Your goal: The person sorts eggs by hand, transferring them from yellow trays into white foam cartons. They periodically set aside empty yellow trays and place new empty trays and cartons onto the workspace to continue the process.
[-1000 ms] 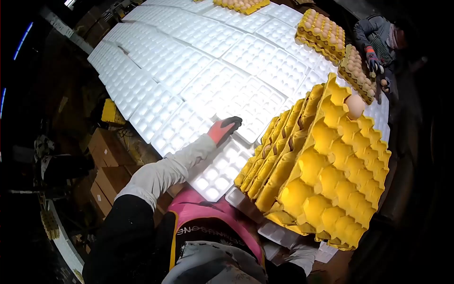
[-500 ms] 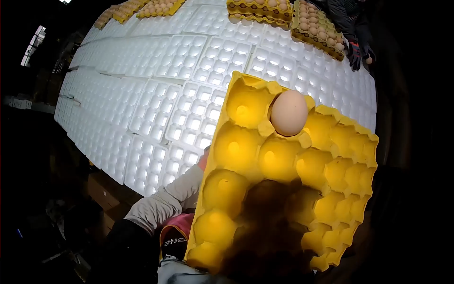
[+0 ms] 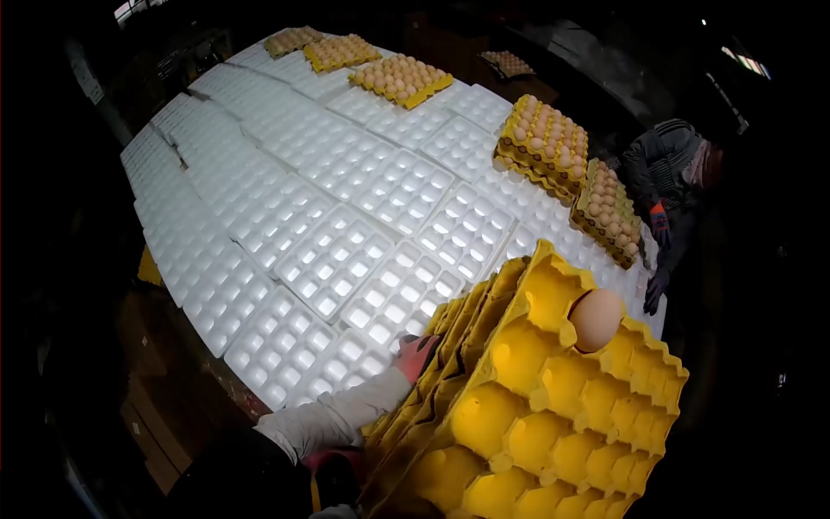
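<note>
A yellow egg tray (image 3: 553, 381) stands tilted in front of me, its cups facing my view. One brown egg (image 3: 596, 320) sits in a cup near its upper edge. Behind this tray are several more yellow egg trays (image 3: 458, 346), stacked and seen edge-on. My left hand (image 3: 418, 356), in a pink and dark glove, grips the left side of these stacked trays, with part of its fingers hidden. My right hand is out of view.
White trays with square hollows (image 3: 333, 264) cover the wide surface. Full egg trays stand along its far side (image 3: 402, 80) and in stacks at the right (image 3: 540, 143). A co-worker (image 3: 670, 173) with gloved hands is at the right edge.
My view has tilted up, showing more of the far side and the co-worker. The yellow trays appear lower and further right, with their stacked edges and my left hand now visible.
</note>
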Available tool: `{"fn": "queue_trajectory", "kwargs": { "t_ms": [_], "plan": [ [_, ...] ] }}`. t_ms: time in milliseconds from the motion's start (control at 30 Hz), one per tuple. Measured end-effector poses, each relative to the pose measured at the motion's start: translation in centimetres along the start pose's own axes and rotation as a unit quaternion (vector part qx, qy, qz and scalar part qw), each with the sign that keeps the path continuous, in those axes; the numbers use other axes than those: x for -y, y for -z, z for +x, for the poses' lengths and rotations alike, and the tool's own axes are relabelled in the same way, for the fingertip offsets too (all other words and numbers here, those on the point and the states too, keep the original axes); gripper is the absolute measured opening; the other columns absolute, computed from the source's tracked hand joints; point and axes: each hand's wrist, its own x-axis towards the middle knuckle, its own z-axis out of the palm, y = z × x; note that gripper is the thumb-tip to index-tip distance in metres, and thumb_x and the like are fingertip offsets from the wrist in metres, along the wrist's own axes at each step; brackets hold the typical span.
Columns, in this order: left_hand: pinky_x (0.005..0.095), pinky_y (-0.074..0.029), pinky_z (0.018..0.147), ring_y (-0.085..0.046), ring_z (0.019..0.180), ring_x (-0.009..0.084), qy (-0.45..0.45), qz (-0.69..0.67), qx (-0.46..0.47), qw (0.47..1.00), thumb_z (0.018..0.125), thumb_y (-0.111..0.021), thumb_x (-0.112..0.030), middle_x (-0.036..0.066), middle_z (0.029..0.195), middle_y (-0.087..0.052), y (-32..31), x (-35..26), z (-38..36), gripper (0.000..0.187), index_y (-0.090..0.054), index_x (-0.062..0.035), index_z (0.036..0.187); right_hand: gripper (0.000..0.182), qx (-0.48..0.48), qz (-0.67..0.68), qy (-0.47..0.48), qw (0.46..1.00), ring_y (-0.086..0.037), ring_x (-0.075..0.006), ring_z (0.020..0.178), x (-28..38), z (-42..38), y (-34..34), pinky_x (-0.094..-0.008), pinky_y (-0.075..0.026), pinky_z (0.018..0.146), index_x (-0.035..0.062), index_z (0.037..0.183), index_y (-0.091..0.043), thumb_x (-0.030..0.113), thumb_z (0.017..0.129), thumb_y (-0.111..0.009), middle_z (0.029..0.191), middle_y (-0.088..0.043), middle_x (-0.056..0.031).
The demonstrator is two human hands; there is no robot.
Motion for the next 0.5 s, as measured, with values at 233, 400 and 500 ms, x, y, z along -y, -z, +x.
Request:
{"fn": "queue_trajectory", "kwargs": {
  "t_ms": [233,400,500],
  "plan": [
    [0.0348,-0.037,0.092,-0.053,0.098,0.0272,0.051,-0.027,0.030,0.998,0.092,-0.044,-0.025,0.014,0.106,-0.060,1.8,11.0,8.5,0.035,-0.052,-0.0128,0.124,0.049,0.089,-0.016,0.069,0.994,-0.041,-0.0269,0.121,6.1,1.0,-3.4,-0.0354,-0.033,0.100,-0.0021,0.133,-0.037,0.027,0.094,-0.046,0.134,-0.042,-0.0172],
    [0.0354,-0.038,0.091,-0.054,0.098,0.0247,0.120,-0.033,0.110,0.986,0.092,-0.044,-0.030,0.013,0.105,-0.060,3.7,12.4,11.0,0.037,-0.053,-0.0118,0.123,0.049,0.083,-0.038,0.044,0.995,-0.040,-0.0266,0.122,7.6,1.0,-4.0,-0.0351,-0.032,0.101,-0.0021,0.134,-0.037,0.027,0.094,-0.046,0.135,-0.041,-0.0170],
    [0.0357,-0.038,0.090,-0.054,0.098,0.0232,0.130,-0.055,0.130,0.981,0.092,-0.044,-0.033,0.013,0.104,-0.061,3.9,12.9,11.6,0.038,-0.054,-0.0112,0.122,0.050,0.066,-0.043,0.020,0.997,-0.040,-0.0264,0.123,8.0,0.9,-3.9,-0.0349,-0.031,0.102,-0.0021,0.134,-0.036,0.027,0.094,-0.046,0.135,-0.040,-0.0170]
  ]
}}
